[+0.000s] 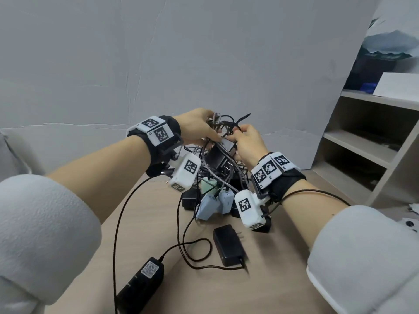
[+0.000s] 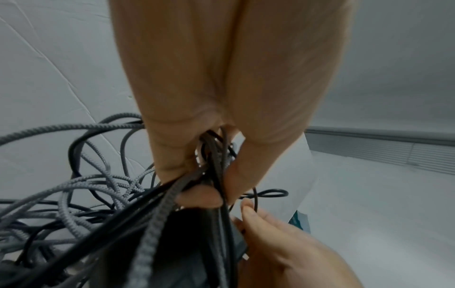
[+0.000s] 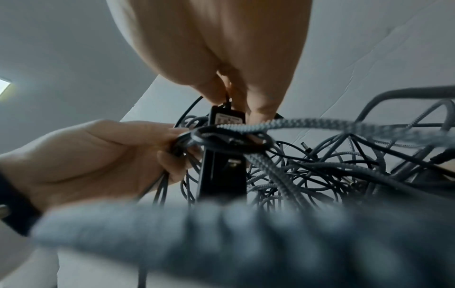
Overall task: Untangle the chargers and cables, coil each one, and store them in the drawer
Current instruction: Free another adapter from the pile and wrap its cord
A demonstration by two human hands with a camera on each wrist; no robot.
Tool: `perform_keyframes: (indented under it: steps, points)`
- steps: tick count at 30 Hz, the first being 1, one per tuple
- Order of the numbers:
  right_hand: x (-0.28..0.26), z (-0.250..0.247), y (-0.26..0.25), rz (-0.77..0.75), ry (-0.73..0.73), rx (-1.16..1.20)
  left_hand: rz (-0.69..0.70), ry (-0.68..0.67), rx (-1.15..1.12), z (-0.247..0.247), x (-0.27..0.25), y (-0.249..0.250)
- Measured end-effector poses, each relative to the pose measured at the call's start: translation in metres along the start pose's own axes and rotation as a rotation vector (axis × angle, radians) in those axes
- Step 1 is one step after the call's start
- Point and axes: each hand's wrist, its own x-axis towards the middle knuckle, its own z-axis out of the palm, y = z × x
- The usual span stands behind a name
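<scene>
The wooden tabletop (image 1: 272,257) carries everything, and the shelf unit (image 1: 367,141) stands off its far right corner. Raised above the middle of the tabletop is the tangle of cables (image 1: 223,155), grey braided and thin black cords knotted together, with its lower part trailing down to the surface. Under the tangle lie pale blue chargers (image 1: 209,206) and a mint green charger (image 1: 209,185), touching one another. Nearer the person than the tangle, two black power adapters rest flat: one (image 1: 227,244) just below the pile, the other (image 1: 141,283) further toward the near left edge, their thin black cords looping between them. The left hand (image 1: 199,129) grips the left side of the tangle, fingers (image 2: 172,155) curled round a bunch of cords. The right hand (image 1: 246,141) is at the tangle's right side, fingers (image 3: 261,105) pinching a thin black cord at the top of a black adapter block (image 3: 222,171) that hangs inside the tangle.
</scene>
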Motion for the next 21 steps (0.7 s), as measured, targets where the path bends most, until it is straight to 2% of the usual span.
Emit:
perform_keyframes:
  steps: [3, 7, 9, 12, 17, 21]
  points:
    - [0.004, 0.002, 0.002, -0.015, 0.003, 0.01, 0.011, -0.058, -0.052, -0.001, -0.002, 0.004]
    - [0.003, 0.004, 0.0, -0.007, -0.016, 0.061, 0.033, -0.001, -0.248, 0.0, -0.001, 0.009]
    - [0.004, 0.002, 0.002, -0.003, -0.022, 0.062, 0.026, -0.019, -0.295, 0.001, -0.002, 0.011]
    - [0.007, -0.003, 0.001, -0.034, 0.009, 0.041, -0.014, -0.073, -0.172, -0.002, -0.006, 0.018]
    - [0.015, -0.007, -0.002, -0.158, 0.099, 0.017, -0.096, -0.094, 0.203, -0.012, -0.011, 0.033]
    - [0.016, -0.006, -0.004, -0.173, 0.117, 0.016, -0.136, -0.102, 0.238, -0.007, -0.015, 0.038]
